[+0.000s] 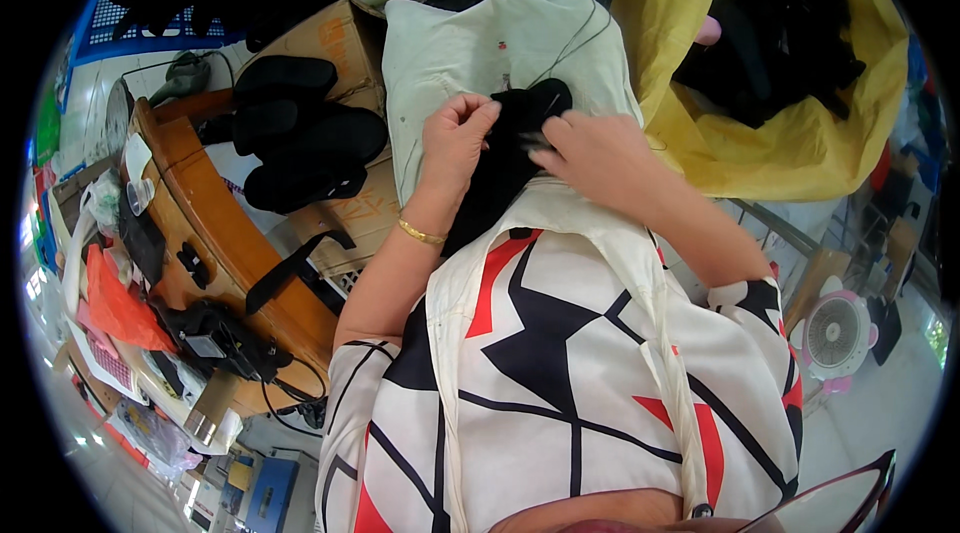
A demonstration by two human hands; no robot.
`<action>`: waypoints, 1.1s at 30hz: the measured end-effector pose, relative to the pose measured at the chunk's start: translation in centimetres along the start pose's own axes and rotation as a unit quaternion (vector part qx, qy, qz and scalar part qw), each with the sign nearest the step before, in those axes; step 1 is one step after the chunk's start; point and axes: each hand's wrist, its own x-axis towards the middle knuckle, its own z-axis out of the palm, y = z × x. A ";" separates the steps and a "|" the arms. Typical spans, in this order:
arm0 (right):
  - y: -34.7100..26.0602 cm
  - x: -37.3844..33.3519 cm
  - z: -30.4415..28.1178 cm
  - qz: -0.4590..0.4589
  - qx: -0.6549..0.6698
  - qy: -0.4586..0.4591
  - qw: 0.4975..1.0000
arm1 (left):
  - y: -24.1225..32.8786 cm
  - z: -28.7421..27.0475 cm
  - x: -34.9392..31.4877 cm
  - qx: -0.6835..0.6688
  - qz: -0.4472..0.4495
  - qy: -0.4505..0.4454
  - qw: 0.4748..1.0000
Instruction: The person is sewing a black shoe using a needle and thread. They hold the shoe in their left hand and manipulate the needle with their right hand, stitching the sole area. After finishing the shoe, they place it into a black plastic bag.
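Table (215,243), brown and wooden, stands on the person's left, and a yellow bag (650,3), gaping around a heap of black goods, spreads on the right. Between them a white cloth (440,43) covers something just beyond the lap. Several black shoes (350,133) lie next to it, by a cardboard box (345,43).

The black cloth piece (490,173) is on the white cloth, slanting from the right hand down toward the left forearm, its rounded end uppermost. It looks light, soft and bendy, unlikely to slip or break; a pinch on its edge should steady it, with the rounded end the firmer place to press.

The left hand (458,143) seems to grasp the piece by its left edge, thumb against bent fingers. The right hand (595,153) lies over the other side, fingers curled but blurred, so I cannot tell what they grip. Dark thread (580,41) loops across the white cloth near the rounded end; any needle is too small to make out
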 end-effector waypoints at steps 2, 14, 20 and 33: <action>0.4 -1.7 -0.2 0.004 0.036 -0.043 0.998 | 0.3 0.1 -0.1 -0.008 0.031 0.008 0.999; 5.4 0.9 1.4 -0.107 0.030 0.111 0.988 | 2.5 0.9 -2.5 0.062 -0.012 -0.114 0.991; 6.6 1.7 0.7 -0.054 0.060 0.138 0.987 | 1.9 0.0 -2.6 0.070 -0.031 -0.030 0.997; 8.0 3.3 0.9 -0.165 0.031 0.062 0.984 | 1.7 0.9 -2.2 0.141 -0.138 -0.117 0.973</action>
